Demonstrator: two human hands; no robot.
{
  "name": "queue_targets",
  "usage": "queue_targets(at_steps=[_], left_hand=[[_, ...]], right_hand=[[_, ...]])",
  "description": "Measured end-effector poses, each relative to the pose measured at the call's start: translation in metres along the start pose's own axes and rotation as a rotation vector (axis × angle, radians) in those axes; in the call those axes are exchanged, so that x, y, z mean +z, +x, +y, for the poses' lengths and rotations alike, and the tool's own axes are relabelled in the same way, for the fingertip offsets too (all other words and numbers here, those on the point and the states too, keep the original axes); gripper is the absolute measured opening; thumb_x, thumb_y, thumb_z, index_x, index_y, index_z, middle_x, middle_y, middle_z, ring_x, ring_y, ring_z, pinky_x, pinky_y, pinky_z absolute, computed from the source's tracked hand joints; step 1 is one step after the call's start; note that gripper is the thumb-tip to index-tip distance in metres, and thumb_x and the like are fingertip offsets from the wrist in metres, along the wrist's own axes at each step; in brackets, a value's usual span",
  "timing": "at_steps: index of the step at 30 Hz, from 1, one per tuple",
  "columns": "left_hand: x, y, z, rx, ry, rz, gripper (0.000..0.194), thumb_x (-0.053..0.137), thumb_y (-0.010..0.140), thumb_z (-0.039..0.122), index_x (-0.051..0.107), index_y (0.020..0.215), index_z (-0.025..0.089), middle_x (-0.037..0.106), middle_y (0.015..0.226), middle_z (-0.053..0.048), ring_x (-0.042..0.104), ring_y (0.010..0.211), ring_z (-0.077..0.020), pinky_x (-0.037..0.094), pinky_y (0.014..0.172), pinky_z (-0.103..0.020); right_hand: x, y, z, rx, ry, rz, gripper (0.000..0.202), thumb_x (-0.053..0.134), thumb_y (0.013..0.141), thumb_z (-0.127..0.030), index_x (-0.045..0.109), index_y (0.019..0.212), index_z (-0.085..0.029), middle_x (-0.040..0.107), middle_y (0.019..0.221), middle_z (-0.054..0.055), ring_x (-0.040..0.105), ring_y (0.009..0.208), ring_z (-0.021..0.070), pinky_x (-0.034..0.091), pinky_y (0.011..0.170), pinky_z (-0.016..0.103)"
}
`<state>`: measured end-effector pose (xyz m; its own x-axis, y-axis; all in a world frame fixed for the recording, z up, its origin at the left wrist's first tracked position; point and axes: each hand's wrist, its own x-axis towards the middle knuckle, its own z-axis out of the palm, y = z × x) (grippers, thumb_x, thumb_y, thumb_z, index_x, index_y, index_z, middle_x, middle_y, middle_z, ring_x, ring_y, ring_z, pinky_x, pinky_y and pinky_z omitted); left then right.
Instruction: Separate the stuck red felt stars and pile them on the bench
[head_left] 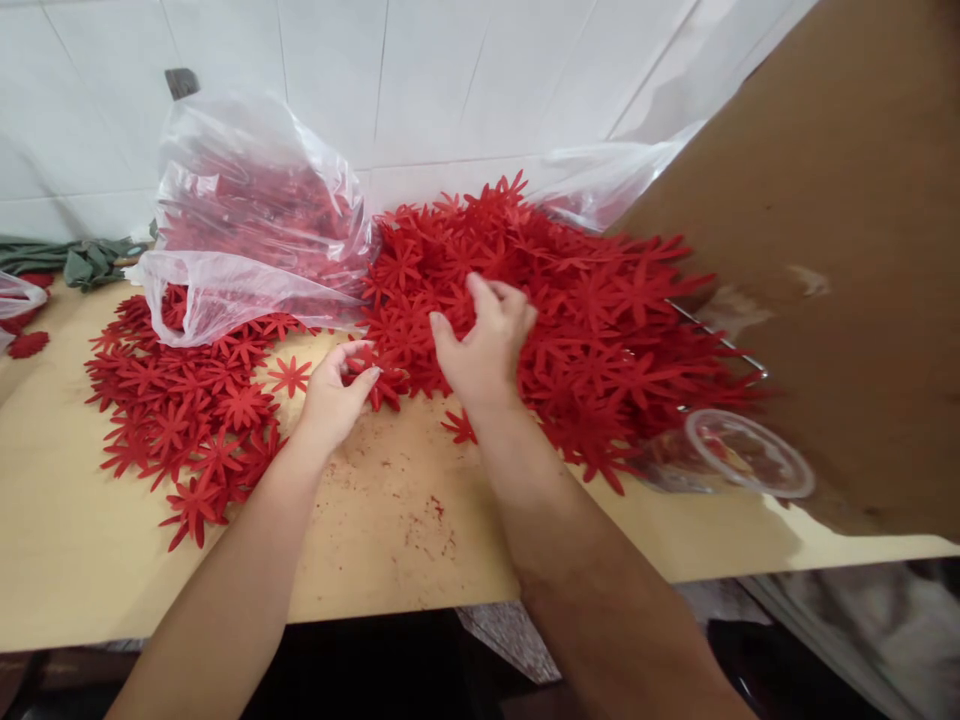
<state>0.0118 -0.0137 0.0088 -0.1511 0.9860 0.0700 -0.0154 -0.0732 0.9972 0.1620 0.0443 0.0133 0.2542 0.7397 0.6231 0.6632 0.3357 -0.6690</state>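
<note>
Your left hand (334, 392) pinches a red flower cutout (373, 372) between thumb and fingertips — the grip is closed on it, at the near edge of the big flower pile (585, 310). That pile lies just beyond and to the right of this grip. Your right hand (486, 343) is the nearer one to it — fingers curled, pressed into the heap, though whether they clasp anything you cannot tell. Left of the left grip, more flowers (187, 410) lie spread on the table (390, 530) below a plastic bag (247, 215).
</note>
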Motion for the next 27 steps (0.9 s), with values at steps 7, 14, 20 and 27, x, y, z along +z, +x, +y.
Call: queue_targets(at_steps=[7, 14, 20, 27], left_hand=[[-0.005, 0.006, -0.004, -0.032, -0.147, 0.038, 0.018, 0.056, 0.072, 0.018, 0.064, 0.088, 0.016, 0.066, 0.079, -0.001, 0.058, 0.075, -0.0099, 0.044, 0.076, -0.025], [-0.003, 0.003, 0.002, 0.036, -0.204, 0.185, 0.016, 0.057, 0.072, 0.021, 0.065, 0.085, 0.016, 0.069, 0.088, -0.004, 0.061, 0.086, -0.0125, 0.043, 0.085, -0.029], [-0.001, 0.001, 0.005, 0.005, -0.213, 0.208, 0.016, 0.059, 0.071, 0.022, 0.066, 0.085, 0.017, 0.068, 0.093, -0.003, 0.059, 0.087, -0.0111, 0.042, 0.084, -0.025], [-0.006, 0.001, 0.005, -0.099, -0.258, 0.167, 0.017, 0.057, 0.074, 0.034, 0.064, 0.078, 0.019, 0.064, 0.083, -0.001, 0.053, 0.069, -0.0083, 0.040, 0.061, -0.019]], right_hand=[[0.006, -0.020, -0.025, 0.066, 0.420, -0.445, 0.035, 0.060, 0.071, -0.044, 0.061, 0.093, -0.017, 0.064, 0.092, 0.011, 0.058, 0.087, 0.0211, 0.048, 0.078, 0.040], [0.026, -0.040, -0.036, 0.359, 0.790, -0.696, 0.021, 0.068, 0.062, -0.031, 0.059, 0.076, -0.017, 0.063, 0.067, 0.000, 0.055, 0.056, 0.0098, 0.047, 0.054, 0.025], [0.026, -0.034, -0.035, 0.455, 0.859, -0.645, 0.023, 0.071, 0.055, -0.032, 0.057, 0.064, -0.017, 0.058, 0.056, -0.004, 0.050, 0.049, 0.0070, 0.040, 0.049, 0.022], [0.024, -0.036, -0.034, 0.325, 0.797, -0.630, 0.027, 0.062, 0.067, -0.043, 0.056, 0.065, -0.017, 0.053, 0.054, -0.004, 0.044, 0.048, 0.0069, 0.036, 0.050, 0.023]])
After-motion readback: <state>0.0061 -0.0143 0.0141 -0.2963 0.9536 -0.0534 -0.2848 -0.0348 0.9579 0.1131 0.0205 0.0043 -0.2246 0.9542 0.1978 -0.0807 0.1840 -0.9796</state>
